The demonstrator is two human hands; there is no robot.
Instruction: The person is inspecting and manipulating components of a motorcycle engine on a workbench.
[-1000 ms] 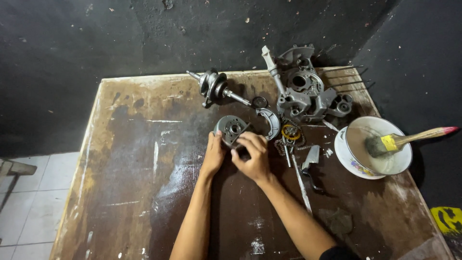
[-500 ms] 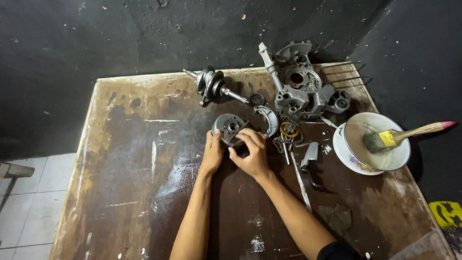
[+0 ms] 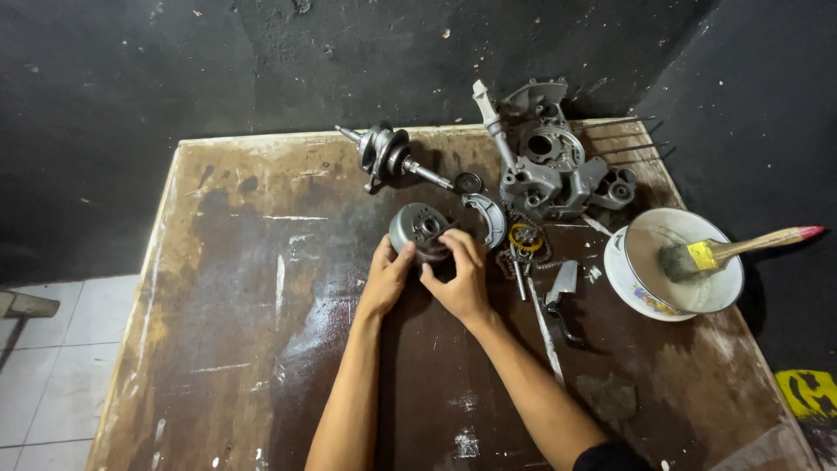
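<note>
Both hands on one round grey flywheel rotor (image 3: pixel 420 228), mid-table: left hand (image 3: pixel 384 279) grips its near left edge, right hand (image 3: pixel 458 277) curls fingers over its near right rim. Worn wooden table (image 3: pixel 244 288) also carries one crankshaft (image 3: pixel 388 157), one engine crankcase (image 3: pixel 549 170), one white bowl (image 3: pixel 689 275) with one paintbrush (image 3: pixel 728 253)

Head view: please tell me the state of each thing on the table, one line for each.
Round metal part: tilted up on the table, held by both hands.
Left hand: gripping the part's left side.
Right hand: gripping its right side.
Shaft: lying on its side, untouched.
Engine case: open, resting near the wall.
Bowl: upright on a plate.
Brush: resting in the bowl, handle over the rim.
</note>
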